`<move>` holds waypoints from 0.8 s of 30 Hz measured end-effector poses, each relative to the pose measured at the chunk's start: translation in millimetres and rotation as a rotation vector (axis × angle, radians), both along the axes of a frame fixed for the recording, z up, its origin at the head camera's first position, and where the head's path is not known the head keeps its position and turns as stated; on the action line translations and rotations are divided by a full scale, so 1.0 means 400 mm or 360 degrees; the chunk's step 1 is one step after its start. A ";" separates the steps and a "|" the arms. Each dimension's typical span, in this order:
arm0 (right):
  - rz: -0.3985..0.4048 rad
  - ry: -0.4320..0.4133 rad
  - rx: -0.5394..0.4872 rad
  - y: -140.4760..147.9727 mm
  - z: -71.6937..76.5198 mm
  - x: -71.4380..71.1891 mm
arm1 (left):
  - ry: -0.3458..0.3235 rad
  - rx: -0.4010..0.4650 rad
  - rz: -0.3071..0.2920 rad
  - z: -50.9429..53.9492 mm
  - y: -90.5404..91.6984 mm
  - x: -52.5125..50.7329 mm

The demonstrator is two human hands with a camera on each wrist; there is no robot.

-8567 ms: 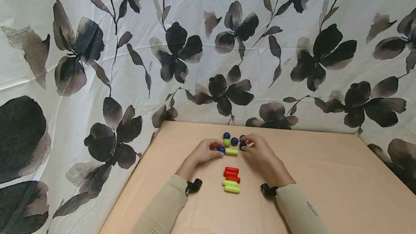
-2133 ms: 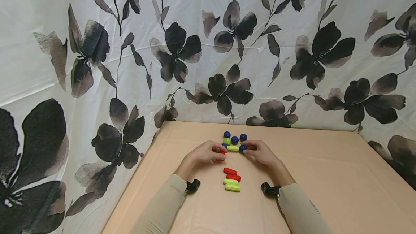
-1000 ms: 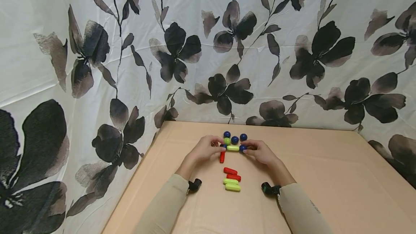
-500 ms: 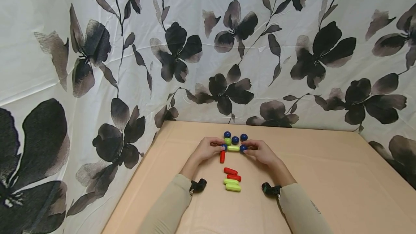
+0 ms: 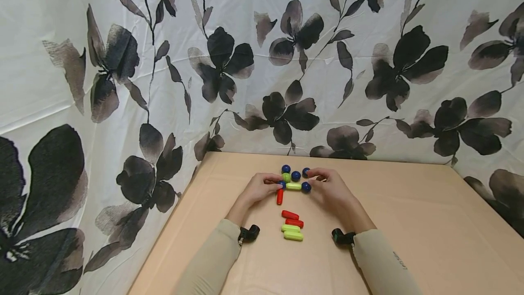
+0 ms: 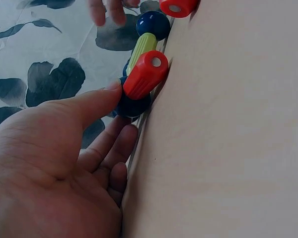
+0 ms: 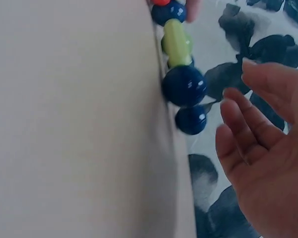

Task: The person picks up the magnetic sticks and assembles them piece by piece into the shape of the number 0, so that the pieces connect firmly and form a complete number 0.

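Note:
In the head view my left hand pinches a blue ball between thumb and fingers. A red bar extends from that ball toward the front; a yellow-green bar lies to its right, with another blue ball at its far end. The left wrist view shows the thumb against the pinched ball, beside the red bar. My right hand is apart from the near blue ball, fingers relaxed with nothing between them. Seen from the head, that hand is near the back-right blue ball.
Behind the bar are a green ball and blue balls. Nearer the front of the table lie two red bars and two yellow-green bars. A floral cloth hangs behind.
My right hand has let go of the blue ball at the bar's right end and moved slightly back and right. My left hand has gone from the red bar to the blue ball above it.

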State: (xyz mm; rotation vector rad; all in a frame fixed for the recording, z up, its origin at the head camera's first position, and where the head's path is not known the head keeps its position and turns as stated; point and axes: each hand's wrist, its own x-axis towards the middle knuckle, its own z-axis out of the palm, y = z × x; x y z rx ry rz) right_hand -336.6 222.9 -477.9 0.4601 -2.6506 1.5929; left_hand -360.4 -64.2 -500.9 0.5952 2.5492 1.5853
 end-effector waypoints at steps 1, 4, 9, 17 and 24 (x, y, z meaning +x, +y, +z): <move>0.0041 0.0014 -0.0004 -0.003 0.006 0.002 | 0.0002 -0.0002 0.0002 0.000 0.000 0.000; 0.0199 0.0009 -0.0007 -0.014 0.023 0.011 | 0.0011 -0.0009 0.0003 0.001 0.000 -0.001; 0.0434 -0.0092 0.0053 -0.038 0.044 0.030 | 0.0006 0.0000 0.0000 0.003 0.001 0.000; 0.0687 -0.0270 0.0079 -0.055 0.040 0.041 | 0.0026 0.0056 -0.0047 0.005 -0.001 0.006; 0.0817 -0.0280 0.0225 -0.077 0.034 0.044 | -0.0007 0.0064 -0.0031 0.006 -0.002 0.006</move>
